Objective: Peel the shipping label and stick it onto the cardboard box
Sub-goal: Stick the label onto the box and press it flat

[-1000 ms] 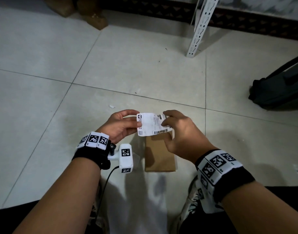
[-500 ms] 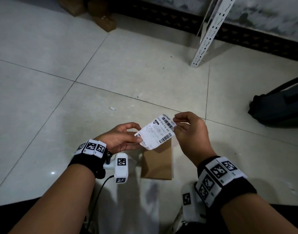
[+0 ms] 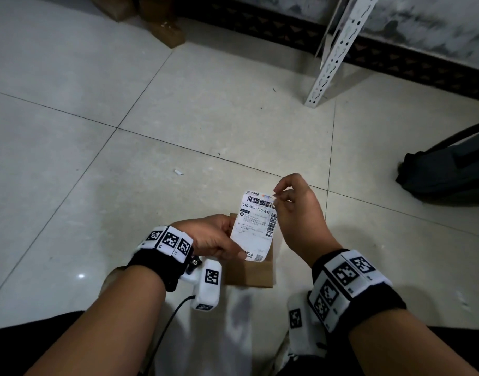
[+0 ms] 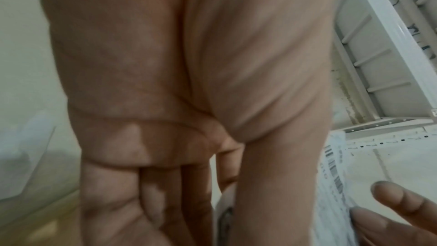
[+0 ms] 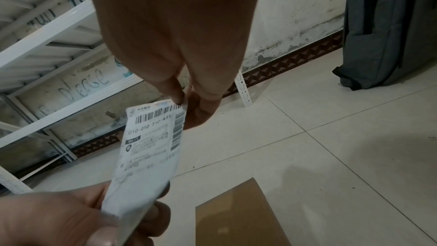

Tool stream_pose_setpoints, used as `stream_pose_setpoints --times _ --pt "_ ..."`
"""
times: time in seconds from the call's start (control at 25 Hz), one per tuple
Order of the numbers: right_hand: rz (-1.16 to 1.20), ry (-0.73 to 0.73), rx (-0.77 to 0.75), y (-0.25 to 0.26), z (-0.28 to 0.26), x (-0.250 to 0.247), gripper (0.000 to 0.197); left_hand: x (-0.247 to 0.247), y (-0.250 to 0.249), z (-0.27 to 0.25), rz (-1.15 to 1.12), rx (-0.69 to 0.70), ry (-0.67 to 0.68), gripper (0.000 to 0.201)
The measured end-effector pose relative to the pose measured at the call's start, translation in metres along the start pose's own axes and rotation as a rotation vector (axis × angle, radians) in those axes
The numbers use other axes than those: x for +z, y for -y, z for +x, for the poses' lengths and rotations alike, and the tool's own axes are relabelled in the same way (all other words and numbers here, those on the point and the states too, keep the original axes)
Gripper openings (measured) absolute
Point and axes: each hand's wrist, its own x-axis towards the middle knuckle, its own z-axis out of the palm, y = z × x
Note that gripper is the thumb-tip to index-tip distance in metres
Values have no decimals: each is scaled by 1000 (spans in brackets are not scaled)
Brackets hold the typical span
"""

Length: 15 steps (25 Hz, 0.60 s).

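Observation:
A white shipping label [image 3: 256, 226] with barcodes hangs upright between my two hands, above a flat brown cardboard box [image 3: 253, 271] lying on the floor. My left hand [image 3: 214, 237] grips the label's lower left edge between thumb and fingers. My right hand [image 3: 295, 210] pinches the label's top right corner with thumb and forefinger. In the right wrist view the label [image 5: 151, 145] runs from the right fingertips [image 5: 182, 100] down to the left hand [image 5: 78, 218], with the box [image 5: 238, 216] below. The left wrist view shows mostly the left palm [image 4: 177, 81] and the label's edge [image 4: 333, 184].
The floor [image 3: 124, 131] is pale tile. A white perforated shelf post [image 3: 333, 50] stands at the back by a dark skirting board. A dark grey backpack [image 3: 449, 169] lies at the right. Brown boxes [image 3: 162, 28] sit at the far back left.
The label has turned from lying sideways to standing upright. My right hand moved up to its top right corner, and my left hand shifted to the lower left edge.

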Motion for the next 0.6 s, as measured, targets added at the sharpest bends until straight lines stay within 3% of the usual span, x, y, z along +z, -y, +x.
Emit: stream_pose_setpoints --times 0.12,0.28,0.44,0.6 --pt "-37 29 3 -1 -1 -2 33 7 2 6 38 21 24 69" --pt "-34 -1 -19 -8 -1 -1 32 15 8 13 13 72 -25 64" --pt "84 86 109 -25 4 2 30 25 7 16 -135 143 -88 60" --pt "-44 159 104 -32 4 2 44 27 7 22 -207 174 -114 56"
